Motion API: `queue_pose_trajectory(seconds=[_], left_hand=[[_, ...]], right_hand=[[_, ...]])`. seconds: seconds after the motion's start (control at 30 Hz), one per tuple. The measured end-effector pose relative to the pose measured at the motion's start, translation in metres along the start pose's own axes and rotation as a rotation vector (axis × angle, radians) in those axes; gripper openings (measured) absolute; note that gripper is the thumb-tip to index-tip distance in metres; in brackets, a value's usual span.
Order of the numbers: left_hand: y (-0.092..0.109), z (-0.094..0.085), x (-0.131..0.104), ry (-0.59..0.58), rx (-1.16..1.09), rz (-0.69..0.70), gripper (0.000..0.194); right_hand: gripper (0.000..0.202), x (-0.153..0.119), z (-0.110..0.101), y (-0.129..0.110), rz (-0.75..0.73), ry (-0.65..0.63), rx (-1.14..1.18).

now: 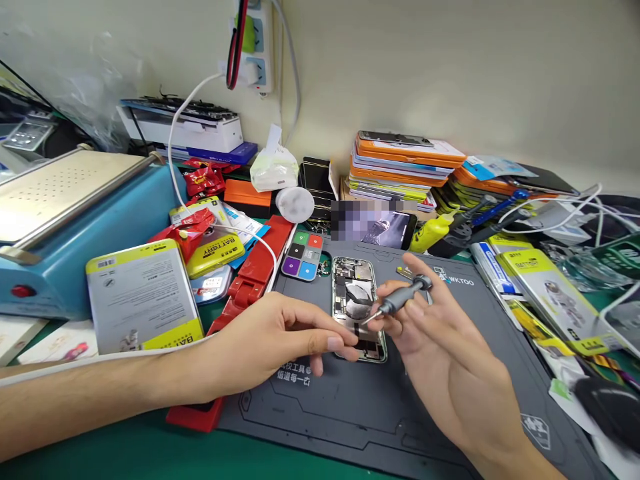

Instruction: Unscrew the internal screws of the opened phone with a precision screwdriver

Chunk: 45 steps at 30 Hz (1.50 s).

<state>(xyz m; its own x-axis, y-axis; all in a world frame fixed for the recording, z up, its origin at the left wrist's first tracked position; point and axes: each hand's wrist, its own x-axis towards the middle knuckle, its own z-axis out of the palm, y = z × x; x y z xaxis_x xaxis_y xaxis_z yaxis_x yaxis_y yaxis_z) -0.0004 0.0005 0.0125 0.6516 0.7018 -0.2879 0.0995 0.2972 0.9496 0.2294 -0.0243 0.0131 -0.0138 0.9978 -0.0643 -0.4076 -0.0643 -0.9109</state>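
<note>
An opened phone (354, 300) lies on the dark grey mat (320, 420), its inner parts showing. My right hand (445, 347) holds a grey screwdriver (403, 297) between its fingers, above the phone's right side, with the tip pointing down and left. My left hand (300, 333) reaches over the phone's lower left part. Its thumb and fingertips are pressed together near the screwdriver tip, and whatever is between them is too small to make out. Left of the phone sits a tray with coloured squares (303, 257).
A red clamp-like tool (250, 280) and battery packages (145, 300) lie left, beside a blue machine (100, 233). Behind the mat are a lit phone (390, 230), a yellow bottle (433, 230) and stacked boxes (405, 160). More battery packages (555, 300) lie right.
</note>
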Motion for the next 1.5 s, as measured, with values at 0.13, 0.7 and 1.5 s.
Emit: queue_pose_trajectory(seconds=[0.13, 0.7, 1.5], left_hand=[[-0.002, 0.003, -0.003, -0.12, 0.406, 0.033, 0.031], [-0.006, 0.003, -0.004, -0.234, 0.736, 0.254, 0.019], [-0.025, 0.011, -0.011, 0.183, 1.244, 0.65, 0.032]], right_hand=[[0.043, 0.005, -0.003, -0.001, -0.172, 0.106, -0.179], [0.066, 0.006, -0.006, 0.03, -0.643, -0.144, -0.982], [0.068, 0.007, -0.011, 0.032, -0.598, -0.188, -0.919]])
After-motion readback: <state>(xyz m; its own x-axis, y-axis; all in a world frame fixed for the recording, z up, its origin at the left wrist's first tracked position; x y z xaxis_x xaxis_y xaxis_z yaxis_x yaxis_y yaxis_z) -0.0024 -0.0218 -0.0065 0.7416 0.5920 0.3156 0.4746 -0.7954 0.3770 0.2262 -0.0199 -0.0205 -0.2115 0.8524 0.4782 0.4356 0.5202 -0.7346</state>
